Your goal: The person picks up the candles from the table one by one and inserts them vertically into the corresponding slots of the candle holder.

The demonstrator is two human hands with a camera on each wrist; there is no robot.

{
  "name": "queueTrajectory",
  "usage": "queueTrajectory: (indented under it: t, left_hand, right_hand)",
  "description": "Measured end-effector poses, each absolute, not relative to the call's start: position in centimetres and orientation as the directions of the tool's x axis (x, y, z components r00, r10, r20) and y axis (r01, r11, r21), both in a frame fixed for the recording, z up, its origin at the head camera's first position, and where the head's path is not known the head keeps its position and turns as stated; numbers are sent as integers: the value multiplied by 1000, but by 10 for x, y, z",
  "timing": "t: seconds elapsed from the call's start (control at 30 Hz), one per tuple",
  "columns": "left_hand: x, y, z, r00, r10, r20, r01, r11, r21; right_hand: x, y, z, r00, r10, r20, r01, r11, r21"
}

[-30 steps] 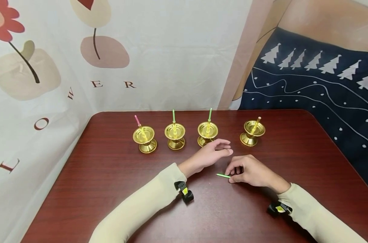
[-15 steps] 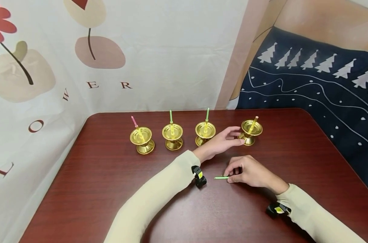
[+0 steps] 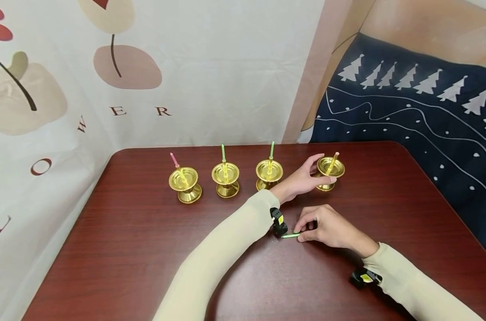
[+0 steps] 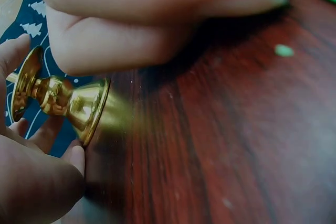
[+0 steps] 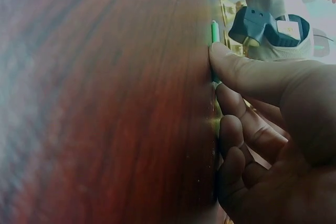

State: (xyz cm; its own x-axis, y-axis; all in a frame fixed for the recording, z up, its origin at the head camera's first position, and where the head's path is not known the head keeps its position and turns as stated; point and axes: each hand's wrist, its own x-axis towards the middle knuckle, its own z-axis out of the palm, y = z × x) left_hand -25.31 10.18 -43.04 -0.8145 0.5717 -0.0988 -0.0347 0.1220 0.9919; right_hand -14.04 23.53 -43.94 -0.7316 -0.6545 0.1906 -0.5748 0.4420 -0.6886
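My right hand (image 3: 327,226) pinches a thin green candle (image 3: 290,236) between thumb and fingers, low over the table. In the right wrist view the candle (image 5: 214,31) sticks out past the thumb tip. My left hand (image 3: 305,178) is at the rightmost brass candle holder (image 3: 326,183), its thumb in front and fingers spread on the far side, around rather than closed on it. In the left wrist view that holder (image 4: 79,103) stands between the left fingers, with gaps beside it. A pale-tipped upright stem (image 3: 335,159) rises from its cup.
Three more brass holders stand in a row to the left: one with a pink candle (image 3: 174,159), two with green candles (image 3: 223,153). A small green bit (image 4: 284,50) lies on the dark red table (image 3: 138,249). A printed curtain (image 3: 211,89) hangs behind.
My left hand has moved right and away from me, from beside the third holder to around the rightmost one. The right hand stays put, still pinching the green candle.
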Motion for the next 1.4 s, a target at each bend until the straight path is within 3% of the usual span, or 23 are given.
queueTrajectory:
  t: [0.27,0.57,0.8,1.07,1.4]
  left_hand:
    - [-257,106,-430,-806,583,-99,-25,133,991]
    - [-252,98,-432,-793,605,-76,8,135,991]
    - [-249,89,-431,-786,613,-81,20,157,987]
    - [-246,84,-432,-795,601,-80,31,171,985]
    - [-243,78,-432,-820,569,-66,67,210,975]
  right_hand:
    - [-141,237,-435,-737,-649,187,-577,461,-674]
    - [-138,246,-431,-676,-716,177,-661,482,-575]
    - [-135,250,-421,-620,-777,108,-720,509,-472]
    - [-136,243,-409,-599,-801,10,-728,540,-424]
    - [-139,246,-413,-586,-806,79,-757,510,-409]
